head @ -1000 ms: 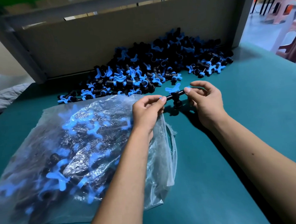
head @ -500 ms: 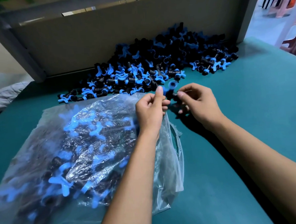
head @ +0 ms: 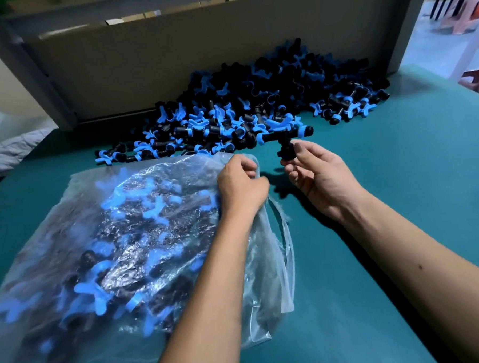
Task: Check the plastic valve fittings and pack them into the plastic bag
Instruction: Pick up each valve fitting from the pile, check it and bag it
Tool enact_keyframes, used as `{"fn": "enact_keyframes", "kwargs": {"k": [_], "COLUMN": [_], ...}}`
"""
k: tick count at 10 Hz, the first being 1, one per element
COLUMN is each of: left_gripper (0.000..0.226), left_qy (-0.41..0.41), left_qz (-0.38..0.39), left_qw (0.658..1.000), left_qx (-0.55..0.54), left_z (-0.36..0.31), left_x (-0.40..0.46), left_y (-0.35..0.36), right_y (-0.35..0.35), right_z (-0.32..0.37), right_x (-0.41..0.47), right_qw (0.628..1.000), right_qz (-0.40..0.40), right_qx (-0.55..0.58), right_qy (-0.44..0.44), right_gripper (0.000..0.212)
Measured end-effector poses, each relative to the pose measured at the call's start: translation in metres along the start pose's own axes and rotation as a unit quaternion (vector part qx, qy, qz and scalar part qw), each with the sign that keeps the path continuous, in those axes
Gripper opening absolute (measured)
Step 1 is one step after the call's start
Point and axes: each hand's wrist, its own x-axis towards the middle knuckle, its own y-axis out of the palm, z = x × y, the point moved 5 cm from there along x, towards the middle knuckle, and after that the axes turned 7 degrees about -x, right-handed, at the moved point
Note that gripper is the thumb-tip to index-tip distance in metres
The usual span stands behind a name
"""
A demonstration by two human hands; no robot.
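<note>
Broad teal table (head: 375,257) underneath everything, with a grey-brown board (head: 198,58) upright along its far edge. Against that board, a big heap of black-and-blue valve fittings (head: 256,102) waiting to be checked. Nearer and to the left, a clear plastic bag (head: 111,243) lying flat, already well filled with fittings, mouth toward the right. Left hand (head: 240,185) at that mouth, fingers curled round a pinch of film at the rim. Right hand (head: 320,177) just beside it, gripping one black fitting (head: 286,148) by its lower body, held above the table and outside the bag. Risks, as a judgement: mouth barely lifted, so the fitting may snag on the film or slip out past the rim; thin film may tear.
</note>
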Motion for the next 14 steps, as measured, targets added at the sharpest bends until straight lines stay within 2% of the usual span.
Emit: {"fn": "enact_keyframes", "kwargs": {"k": [1,2,3,4,5,6,7,8,9,10,11,12,14], "left_gripper": [0.020,0.019,0.019,0.023,0.024,0.023,0.025,0.025,0.023,0.022,0.012,0.011,0.014], "left_qy": [-0.046,-0.084,-0.038,0.033,0.096,0.145,0.173,0.169,0.154,0.116,0.085,0.087,0.072], "left_qz": [-0.020,-0.058,-0.088,-0.085,-0.074,-0.065,-0.062,-0.062,-0.075,-0.093,-0.072,-0.046,-0.033], "left_qw": [0.996,0.962,0.938,0.932,0.940,0.950,0.949,0.949,0.951,0.967,0.991,0.995,0.997], "left_qx": [-0.077,-0.254,-0.334,-0.350,-0.318,-0.269,-0.257,-0.260,-0.257,-0.207,-0.077,0.003,0.017], "left_z": [-0.002,-0.013,-0.033,-0.053,-0.070,-0.081,-0.086,-0.083,-0.074,-0.056,-0.038,-0.028,-0.018], "left_x": [-0.001,0.001,0.006,0.005,-0.001,-0.007,-0.010,-0.008,-0.010,-0.017,-0.021,-0.019,-0.014], "left_y": [-0.008,-0.022,-0.041,-0.048,-0.043,-0.037,-0.035,-0.033,-0.026,-0.011,0.005,0.011,0.014], "right_y": [-0.002,-0.005,0.003,0.028,0.058,0.074,0.078,0.076,0.072,0.050,0.029,0.014,0.006], "right_z": [0.005,0.011,0.012,0.013,0.008,-0.018,-0.023,-0.020,0.000,0.009,0.015,0.021,0.011], "right_x": [0.000,-0.003,-0.009,-0.022,-0.040,-0.046,-0.056,-0.052,-0.046,-0.031,-0.018,0.002,0.065], "right_qw": [0.997,0.972,0.924,0.854,0.837,0.817,0.776,0.779,0.775,0.736,0.712,0.708,0.562], "right_qz": [-0.005,0.005,0.052,0.101,0.137,0.207,0.244,0.230,0.172,0.065,-0.035,-0.101,-0.095], "right_qx": [-0.060,-0.201,-0.348,-0.461,-0.469,-0.509,-0.569,-0.568,-0.578,-0.632,-0.664,-0.663,-0.800], "right_qy": [-0.055,-0.120,-0.146,-0.220,-0.246,-0.174,-0.120,-0.131,-0.189,-0.232,-0.226,-0.221,-0.185], "right_gripper": [0.015,0.023,0.028,0.027,0.027,0.046,0.058,0.053,0.031,0.028,0.013,0.018,0.046]}}
